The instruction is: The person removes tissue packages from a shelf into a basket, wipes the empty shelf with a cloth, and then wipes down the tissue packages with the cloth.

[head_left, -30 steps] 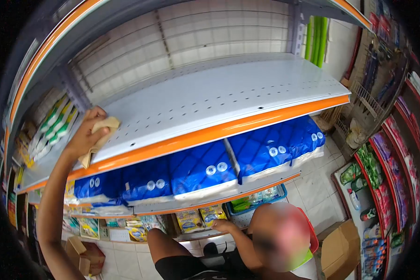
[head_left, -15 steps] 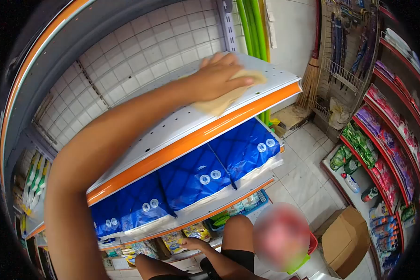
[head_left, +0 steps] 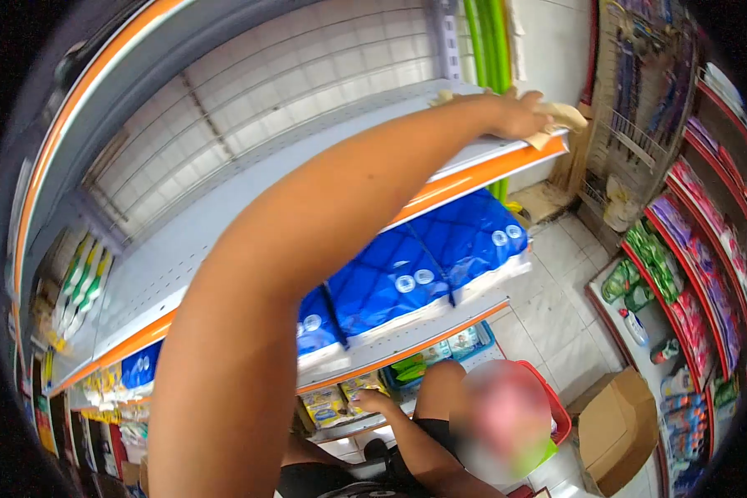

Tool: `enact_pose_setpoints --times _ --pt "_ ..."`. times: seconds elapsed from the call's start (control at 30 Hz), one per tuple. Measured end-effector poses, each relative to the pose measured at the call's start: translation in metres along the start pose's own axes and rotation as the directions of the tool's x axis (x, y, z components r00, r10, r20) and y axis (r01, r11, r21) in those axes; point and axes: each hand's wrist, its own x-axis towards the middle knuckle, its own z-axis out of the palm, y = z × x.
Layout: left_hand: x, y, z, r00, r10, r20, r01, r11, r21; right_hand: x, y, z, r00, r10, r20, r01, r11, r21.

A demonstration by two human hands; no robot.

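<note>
My left hand (head_left: 519, 116) presses a pale yellow cloth (head_left: 563, 116) onto the right end of a white perforated metal shelf (head_left: 170, 241). The cloth spreads past my fingers to the shelf's corner and drapes slightly over the orange front strip (head_left: 473, 178). My left forearm crosses above the shelf and hides part of its front edge. Lower down, my right hand (head_left: 372, 402) hangs near my knee, in front of yellow packets (head_left: 324, 407) on the bottom shelf. Its fingers look loosely curled, with nothing visible in them.
Blue plastic-wrapped packs (head_left: 390, 274) fill the shelf beneath. Green tubes (head_left: 488, 50) stand behind the right corner. On the floor are an open cardboard box (head_left: 618, 432) and a red basket (head_left: 548, 390), beside a blurred patch. Red-edged racks (head_left: 689, 249) with packaged goods line the right.
My left hand has slid the cloth rightward along the shelf to its end. The view has shifted, and my right hand appears a little higher and farther right.
</note>
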Motion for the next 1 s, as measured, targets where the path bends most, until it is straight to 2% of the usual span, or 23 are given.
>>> enact_pose_setpoints --times 0.07,0.1,0.13,0.17,0.2,0.27,0.33,0.37,0.4,0.47,0.5,0.53,0.57,0.6,0.63,0.67,0.7,0.73,0.8,0.83,0.9,0.93,1.0 --pt "-0.010 -0.008 -0.001 0.994 0.099 0.038 -0.094 0.987 -0.133 0.002 0.000 -0.003 0.996 -0.040 0.075 0.044 0.998 -0.052" --pt "-0.024 -0.010 -0.009 0.997 0.069 0.026 -0.065 0.990 -0.127 0.005 0.009 0.002 0.998 -0.026 0.063 0.030 0.998 -0.058" --pt "-0.042 -0.008 -0.021 0.996 0.062 0.072 -0.059 0.997 -0.047 0.006 0.013 0.003 0.999 -0.013 0.053 0.016 0.997 -0.069" --pt "-0.062 -0.007 -0.032 0.992 0.050 0.116 -0.054 0.998 0.034 0.007 0.017 0.003 0.999 -0.002 0.039 0.009 0.985 -0.172" --pt "-0.085 -0.005 -0.038 0.999 0.036 -0.015 -0.034 0.991 0.130 0.011 0.026 0.007 0.999 0.003 0.051 0.007 0.979 -0.202" --pt "-0.142 -0.005 -0.061 0.997 0.045 -0.065 -0.038 0.993 0.110 -0.006 0.002 -0.014 0.957 0.148 0.250 -0.105 0.978 -0.180" --pt "-0.189 -0.022 -0.077 0.997 0.057 -0.061 -0.048 0.989 0.137 -0.018 -0.002 -0.016 0.954 0.234 0.189 -0.231 0.972 -0.035" --pt "-0.215 -0.031 -0.083 0.995 0.093 -0.037 -0.086 0.983 0.164 -0.018 0.001 -0.013 0.964 0.224 0.145 -0.223 0.975 -0.018" --pt "-0.250 -0.037 -0.092 0.998 0.036 -0.043 -0.030 0.989 0.146 -0.016 0.007 -0.009 0.971 0.208 0.117 -0.210 0.978 0.005" --pt "-0.328 -0.047 -0.112 0.997 -0.076 -0.018 0.078 0.984 0.161 -0.010 0.016 -0.006 0.974 0.184 0.134 -0.176 0.982 -0.072" --pt "-0.369 -0.062 -0.116 0.995 -0.066 -0.070 0.077 0.984 0.162 -0.010 0.018 -0.005 0.973 0.186 0.138 -0.178 0.982 -0.070" --pt "-0.414 -0.072 -0.123 0.989 -0.043 -0.141 0.066 0.985 0.160 -0.008 0.022 -0.005 0.971 0.176 0.159 -0.148 0.974 -0.174" --pt "-0.455 -0.071 -0.137 0.972 -0.203 -0.122 0.227 0.947 0.228 -0.007 0.022 -0.005 0.970 0.167 0.179 -0.114 0.956 -0.272" --pt "-0.495 -0.074 -0.151 0.931 -0.342 -0.128 0.365 0.890 0.274 -0.009 0.017 -0.006 0.969 0.169 0.178 -0.118 0.956 -0.268" --pt "-0.538 -0.094 -0.159 0.910 -0.383 -0.160 0.414 0.862 0.292 -0.014 0.008 -0.008 0.969 0.168 0.179 -0.111 0.951 -0.288" --pt "-0.577 -0.102 -0.170 0.854 -0.489 -0.179 0.520 0.786 0.335 -0.020 0.001 -0.009 0.969 0.167 0.182 -0.105 0.945 -0.309" --pt "-0.615 -0.110 -0.177 0.805 -0.539 -0.248 0.593 0.739 0.319 -0.024 -0.004 -0.008 0.961 0.215 0.176 -0.162 0.949 -0.271" --pt "-0.648 -0.118 -0.190 0.716 -0.660 -0.227 0.690 0.619 0.375 -0.030 -0.009 -0.007 0.960 0.220 0.176 -0.167 0.948 -0.271" --pt "-0.713 -0.140 -0.205 0.687 -0.675 -0.269 0.714 0.557 0.424 -0.038 -0.019 -0.008 0.990 0.006 0.139 0.031 0.963 -0.267" --pt "-0.733 -0.143 -0.209 0.684 -0.677 -0.271 0.717 0.555 0.422 -0.035 -0.014 -0.005 0.991 0.024 0.133 0.011 0.966 -0.258" --pt "-0.761 -0.145 -0.214 0.562 -0.763 -0.320 0.827 0.507 0.244 -0.017 -0.004 -0.001 0.975 0.086 0.207 -0.013 0.944 -0.330" --pt "-0.770 -0.149 -0.212 0.559 -0.765 -0.319 0.829 0.505 0.242 -0.011 0.001 0.001 0.951 0.152 0.269 -0.036 0.918 -0.395" --pt "-0.776 -0.163 -0.203 0.582 -0.736 -0.345 0.783 0.622 -0.006 -0.012 0.008 0.008 0.961 0.132 0.243 -0.040 0.935 -0.352"
